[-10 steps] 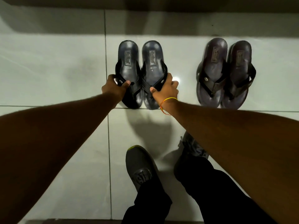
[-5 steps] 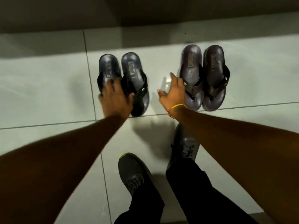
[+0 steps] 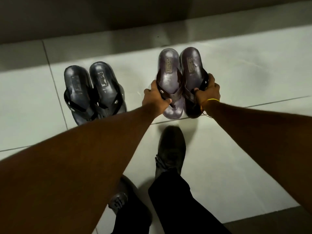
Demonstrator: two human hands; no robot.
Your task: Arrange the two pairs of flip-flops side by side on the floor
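Note:
A black pair of flip-flops (image 3: pixel 94 92) lies together on the pale tiled floor (image 3: pixel 236 68) at the left, heels away from me, with no hand on it. A brown pair (image 3: pixel 181 78) lies to its right, soles touching each other. My left hand (image 3: pixel 156 97) grips the strap and outer edge of the left brown flip-flop (image 3: pixel 169 73). My right hand (image 3: pixel 208 91), with a yellow thread on the wrist, grips the strap and outer edge of the right brown flip-flop (image 3: pixel 191 65). A gap of bare tile separates the two pairs.
A dark wall base (image 3: pixel 118 17) runs along the far side behind the flip-flops. My own two dark shoes (image 3: pixel 170 146) and black trousers (image 3: pixel 177 208) stand just in front of the brown pair. Tile joints cross the floor.
Both hands let go of the black pair and moved right. They now hold the brown pair, one flip-flop each. My right foot stepped forward.

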